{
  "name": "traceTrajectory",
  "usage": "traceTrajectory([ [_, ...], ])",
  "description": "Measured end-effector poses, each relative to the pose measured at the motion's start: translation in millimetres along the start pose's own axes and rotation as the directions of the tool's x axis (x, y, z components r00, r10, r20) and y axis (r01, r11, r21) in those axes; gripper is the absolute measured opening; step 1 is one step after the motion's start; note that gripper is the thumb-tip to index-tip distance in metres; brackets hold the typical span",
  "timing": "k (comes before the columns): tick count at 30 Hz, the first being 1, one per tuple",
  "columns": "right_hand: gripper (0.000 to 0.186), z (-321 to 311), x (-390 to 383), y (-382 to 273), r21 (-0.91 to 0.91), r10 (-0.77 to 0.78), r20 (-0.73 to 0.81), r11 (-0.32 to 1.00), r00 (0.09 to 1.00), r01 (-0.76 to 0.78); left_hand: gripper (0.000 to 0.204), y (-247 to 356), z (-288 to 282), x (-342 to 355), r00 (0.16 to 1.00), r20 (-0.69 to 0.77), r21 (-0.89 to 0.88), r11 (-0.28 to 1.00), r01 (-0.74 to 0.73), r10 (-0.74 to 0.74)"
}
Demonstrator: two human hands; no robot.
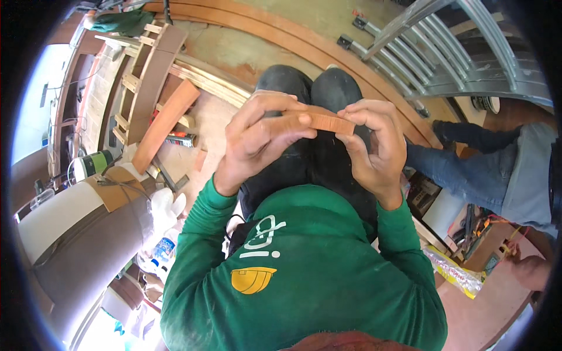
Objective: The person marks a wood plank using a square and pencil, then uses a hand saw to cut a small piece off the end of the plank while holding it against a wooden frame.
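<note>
Above my lap, both hands grip a short, reddish-brown wood piece (pixel 331 123) with a flat, cut face. My left hand (pixel 257 131) has its thumb along the near face at the left end, and the other fingers curl behind it. At the right end, my right hand (pixel 377 140) pinches the piece between thumb and fingers. The part of the wood under my left fingers is hidden. Below it are my knees (pixel 336 88) in dark trousers.
Left, a reddish board (pixel 167 126) leans near a hammer (pixel 170 178) and a slatted wooden frame (pixel 132 85). An aluminium ladder (pixel 433 50) stands far right. Another person's jeans-clad leg (pixel 468 169) and hand (pixel 530 272) are at right. Water bottles (pixel 164 248) stand at lower left.
</note>
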State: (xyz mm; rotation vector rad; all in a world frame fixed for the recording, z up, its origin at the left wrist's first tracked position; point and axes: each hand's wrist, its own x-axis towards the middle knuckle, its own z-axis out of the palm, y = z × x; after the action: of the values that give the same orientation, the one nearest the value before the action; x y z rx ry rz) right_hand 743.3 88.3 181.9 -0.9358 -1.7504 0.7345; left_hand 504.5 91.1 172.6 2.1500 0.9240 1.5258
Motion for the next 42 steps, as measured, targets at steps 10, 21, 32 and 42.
traceTrajectory([
  [10,0.028,4.0,22.8,4.1,0.170,0.111,0.002,0.979,0.994,-0.110,0.030,-12.3,10.0,11.7,0.982,-0.075,-0.170,0.973,0.157,-0.172],
  [21,0.025,2.9,19.2,6.7,0.217,0.111,0.024,0.970,0.994,-0.114,0.025,-13.3,20.2,-0.1,0.963,-0.114,-0.253,0.944,0.211,-0.246],
  [32,0.023,-2.6,18.4,18.8,0.322,0.170,0.033,0.931,0.985,-0.172,0.059,4.5,61.1,4.4,0.821,-0.060,-0.714,0.599,0.362,-0.567],
  [42,0.024,0.1,0.8,2.1,0.073,0.075,0.000,0.995,0.997,-0.075,0.024,17.8,69.9,0.3,0.796,-0.191,-0.501,0.754,0.425,-0.575],
])
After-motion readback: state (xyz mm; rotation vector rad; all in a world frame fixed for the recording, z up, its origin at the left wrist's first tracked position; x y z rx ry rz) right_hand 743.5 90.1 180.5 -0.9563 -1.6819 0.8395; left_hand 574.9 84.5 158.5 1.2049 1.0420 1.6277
